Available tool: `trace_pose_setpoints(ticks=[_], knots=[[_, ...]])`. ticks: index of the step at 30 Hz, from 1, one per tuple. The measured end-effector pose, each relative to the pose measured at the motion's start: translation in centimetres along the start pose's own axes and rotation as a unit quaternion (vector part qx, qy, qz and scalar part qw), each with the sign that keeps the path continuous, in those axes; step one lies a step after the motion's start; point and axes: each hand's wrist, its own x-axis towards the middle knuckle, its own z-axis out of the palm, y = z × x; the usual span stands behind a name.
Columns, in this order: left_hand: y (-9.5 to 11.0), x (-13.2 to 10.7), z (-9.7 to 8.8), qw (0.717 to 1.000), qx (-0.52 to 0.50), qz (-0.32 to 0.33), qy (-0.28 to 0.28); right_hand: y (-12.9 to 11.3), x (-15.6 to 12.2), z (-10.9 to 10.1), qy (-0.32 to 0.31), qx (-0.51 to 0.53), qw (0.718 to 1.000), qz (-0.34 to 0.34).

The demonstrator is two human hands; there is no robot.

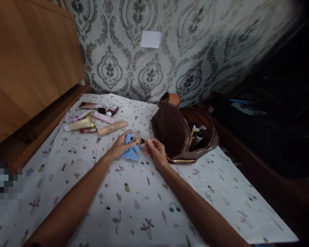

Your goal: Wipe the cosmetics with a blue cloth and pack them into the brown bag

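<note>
A light-blue cloth (130, 152) is bunched in my left hand (121, 145), whose fingers are closed on it. A small gold-and-dark cosmetic tube (138, 140) lies level between my hands, its left end against the cloth. My right hand (156, 151) pinches the right end of this tube between thumb and fingers. Just right of my right hand stands a brown leather bag (170, 128), unzipped, with several small bottles and tubes (196, 135) inside. Up and left of my left hand lies a beige squeeze tube (112, 127).
Several cosmetics lie at the far left of the patterned cloth surface (134, 206), among them a pink tube (104, 117), a cream tube (79, 124) and a dark red bottle (112, 110). A wooden cabinet (38, 51) borders the left. Behind is a papered wall (154, 68).
</note>
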Motion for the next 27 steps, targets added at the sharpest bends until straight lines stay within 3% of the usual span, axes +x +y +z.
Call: trace_pose_setpoints(ticks=[13,27], knots=[[-0.59,0.11,-0.19,1.0,-0.006,-0.019,0.007,-0.09,-0.14,-0.01,-0.023,0.076,0.997,-0.017],[-0.77,0.14,-0.13,1.0,-0.017,-0.01,-0.001,0.51,0.12,-0.25,-0.036,0.025,0.999,-0.006]])
